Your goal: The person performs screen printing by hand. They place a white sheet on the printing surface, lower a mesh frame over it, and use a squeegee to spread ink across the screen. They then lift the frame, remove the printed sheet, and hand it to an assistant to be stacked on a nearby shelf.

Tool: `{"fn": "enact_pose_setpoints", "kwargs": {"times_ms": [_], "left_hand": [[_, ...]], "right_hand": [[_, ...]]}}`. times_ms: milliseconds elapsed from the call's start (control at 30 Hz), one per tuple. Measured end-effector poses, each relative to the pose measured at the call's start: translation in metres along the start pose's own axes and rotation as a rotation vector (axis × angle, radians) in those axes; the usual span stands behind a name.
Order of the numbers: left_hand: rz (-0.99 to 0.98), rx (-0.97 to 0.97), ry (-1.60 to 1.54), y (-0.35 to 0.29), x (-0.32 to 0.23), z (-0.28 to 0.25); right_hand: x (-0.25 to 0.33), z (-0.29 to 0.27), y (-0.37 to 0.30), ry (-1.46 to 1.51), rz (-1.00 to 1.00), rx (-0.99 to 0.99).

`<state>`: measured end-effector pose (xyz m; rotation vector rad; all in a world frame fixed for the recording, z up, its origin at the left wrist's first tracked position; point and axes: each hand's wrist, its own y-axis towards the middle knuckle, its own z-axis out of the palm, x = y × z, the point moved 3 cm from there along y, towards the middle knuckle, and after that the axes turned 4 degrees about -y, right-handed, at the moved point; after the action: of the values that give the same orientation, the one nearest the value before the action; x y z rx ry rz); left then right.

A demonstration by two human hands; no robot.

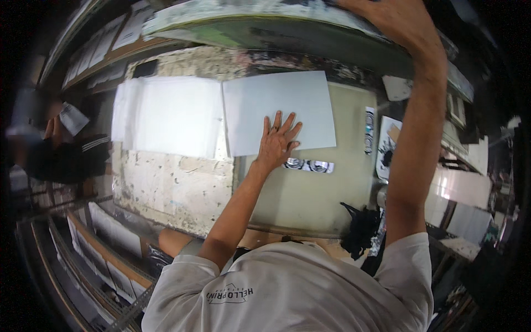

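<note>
My left hand (279, 139) lies flat, fingers spread, on a white sheet (287, 99) that rests on the pale green printing bed (310, 199). My right hand (399, 23) is raised at the top of the view and holds the edge of a large, paint-stained screen frame (265, 25), which is tilted up above the bed. The sheet lies under that lifted frame, its left edge meeting a second white sheet.
A pile of white sheets (166, 116) sits left of the bed on a worn, flaking tabletop (171, 191). A printed strip (310, 165) lies by my left wrist. A black rag (359, 229) is at the front right. Another person (66, 157) sits at far left.
</note>
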<state>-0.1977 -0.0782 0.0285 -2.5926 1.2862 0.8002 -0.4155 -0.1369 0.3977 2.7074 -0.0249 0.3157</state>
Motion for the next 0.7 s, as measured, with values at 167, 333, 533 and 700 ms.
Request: {"fn": "enact_pose_setpoints", "kwargs": {"times_ms": [167, 333, 533, 700], "left_hand": [[0.136, 0.049, -0.054, 0.040, -0.028, 0.032], [0.148, 0.122, -0.077, 0.035, -0.059, 0.045], [0.166, 0.117, -0.061, 0.022, -0.071, 0.053], [0.157, 0.140, -0.067, 0.017, -0.069, 0.050]], "right_hand": [[0.019, -0.010, -0.013, -0.060, -0.050, -0.122], [0.003, 0.000, 0.001, 0.030, -0.002, -0.002], [0.019, -0.015, -0.018, 0.033, -0.046, -0.076], [0.022, -0.015, -0.009, 0.085, 0.041, 0.067]]}}
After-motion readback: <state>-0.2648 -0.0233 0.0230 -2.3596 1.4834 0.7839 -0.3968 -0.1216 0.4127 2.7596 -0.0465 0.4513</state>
